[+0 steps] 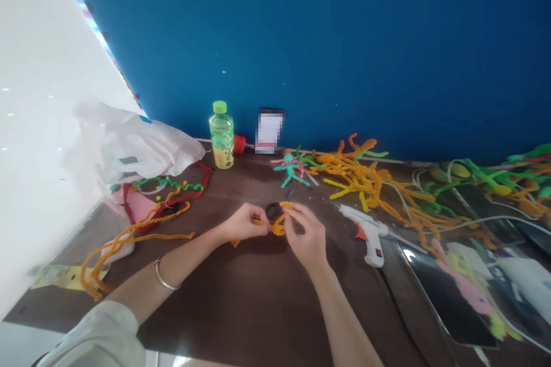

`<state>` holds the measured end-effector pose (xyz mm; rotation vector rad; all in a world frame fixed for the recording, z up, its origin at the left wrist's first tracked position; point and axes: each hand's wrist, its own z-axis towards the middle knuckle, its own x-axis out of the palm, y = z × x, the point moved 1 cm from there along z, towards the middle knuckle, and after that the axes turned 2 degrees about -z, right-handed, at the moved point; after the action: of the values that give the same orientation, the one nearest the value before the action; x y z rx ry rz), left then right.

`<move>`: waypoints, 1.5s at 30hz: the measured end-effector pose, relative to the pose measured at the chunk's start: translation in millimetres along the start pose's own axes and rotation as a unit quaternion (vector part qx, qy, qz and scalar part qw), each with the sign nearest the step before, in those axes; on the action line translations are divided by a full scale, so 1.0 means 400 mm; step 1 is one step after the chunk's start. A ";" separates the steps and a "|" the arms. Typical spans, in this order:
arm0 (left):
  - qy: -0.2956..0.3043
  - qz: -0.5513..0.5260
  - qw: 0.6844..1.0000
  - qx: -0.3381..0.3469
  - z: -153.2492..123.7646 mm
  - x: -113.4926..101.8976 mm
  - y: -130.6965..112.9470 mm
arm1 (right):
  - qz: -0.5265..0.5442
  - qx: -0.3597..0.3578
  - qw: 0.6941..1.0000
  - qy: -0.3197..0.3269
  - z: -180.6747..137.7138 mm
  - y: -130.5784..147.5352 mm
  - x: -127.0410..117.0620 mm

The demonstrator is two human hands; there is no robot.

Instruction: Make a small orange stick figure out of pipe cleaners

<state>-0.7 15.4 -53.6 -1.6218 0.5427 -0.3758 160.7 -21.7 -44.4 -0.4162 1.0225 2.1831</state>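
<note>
Over the dark brown table, my left hand (249, 222) pinches one part of an orange pipe cleaner (279, 230) between thumb and fingertips. My right hand (306, 235) grips another part of it, with a bent end sticking up by the fingertips. The piece looks twisted or looped in the middle; its exact shape is too small to make out. Just behind it lie scissors with black handles (272, 210), partly covered by my fingers. A small turquoise and pink pipe cleaner figure (291, 169) rests farther back.
A white glue gun (369, 228) lies right of my hands, its cord running forward. Orange pipe cleaners (370, 178) are heaped behind it. A dark-screened tablet (447, 295) is at the right. A green-capped bottle (222, 136) and a propped phone (270, 131) stand by the blue wall.
</note>
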 end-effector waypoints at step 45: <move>-0.200 0.548 0.745 0.324 -0.006 0.005 0.031 | 0.481 0.437 0.757 -0.066 0.004 -0.014 0.031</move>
<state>-2.0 11.4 -65.5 -0.4745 0.8125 0.6186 155.9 -12.3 -53.0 0.8840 2.3311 2.0702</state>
